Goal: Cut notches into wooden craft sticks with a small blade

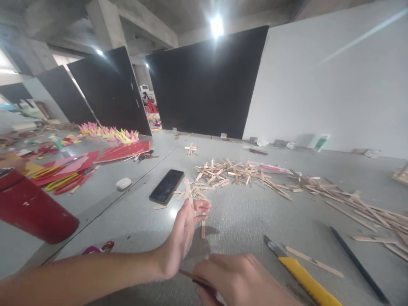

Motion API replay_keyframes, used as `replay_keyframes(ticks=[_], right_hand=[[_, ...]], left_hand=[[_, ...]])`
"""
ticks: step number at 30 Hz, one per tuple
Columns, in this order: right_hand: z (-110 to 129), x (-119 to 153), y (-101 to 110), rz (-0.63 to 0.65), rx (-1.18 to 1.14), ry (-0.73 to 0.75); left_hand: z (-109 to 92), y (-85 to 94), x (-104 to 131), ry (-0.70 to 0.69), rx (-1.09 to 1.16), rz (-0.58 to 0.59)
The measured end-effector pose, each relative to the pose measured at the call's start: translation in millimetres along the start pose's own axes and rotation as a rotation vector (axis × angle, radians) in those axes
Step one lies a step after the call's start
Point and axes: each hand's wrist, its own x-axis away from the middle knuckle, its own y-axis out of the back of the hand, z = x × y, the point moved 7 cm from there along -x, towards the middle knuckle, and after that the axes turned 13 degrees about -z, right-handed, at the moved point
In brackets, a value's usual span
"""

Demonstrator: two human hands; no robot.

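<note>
Sticks (194, 199) pinched upright in left hand (183, 238) above worktop (248, 221), near phone (166, 186). Right hand (239, 280) closed on another thin stick (194, 277) at bottom edge, beside yellow knife (302, 276).

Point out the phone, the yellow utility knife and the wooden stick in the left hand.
phone (166, 186): head view, middle of its dark screen.
yellow utility knife (306, 280): head view, on its yellow handle.
wooden stick (188, 189): head view, upper end above the fingers.

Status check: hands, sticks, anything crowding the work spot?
Left hand pinching upright wooden stick. Right hand gripping thin dark stick low by the floor. Phone and yellow utility knife lie close by, not touching either hand.
</note>
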Motion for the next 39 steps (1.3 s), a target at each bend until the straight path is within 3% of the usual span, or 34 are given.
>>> replay_keyframes(ticks=[5, 15, 22, 33, 39], right_hand=[[-4, -18, 3, 0.005, -0.002, -0.091], [-23, -23, 15, -0.011, 0.086, -0.32], [-4, -24, 1, 0.09, 0.006, -0.263], [-29, -31, 18, -0.051, 0.126, -0.441], [-13, -24, 10, -0.004, 0.037, -0.423]], left_hand=[[-6, -5.1, 0, -0.016, -0.028, 0.058], [-4, -2.1, 12, 0.019, -0.055, 0.088], [9, 1.0, -1, 0.069, -0.079, 0.056], [9, -1.3, 19, 0.198, -0.159, 0.139], [11, 0.1, 14, 0.19, -0.125, 0.162]])
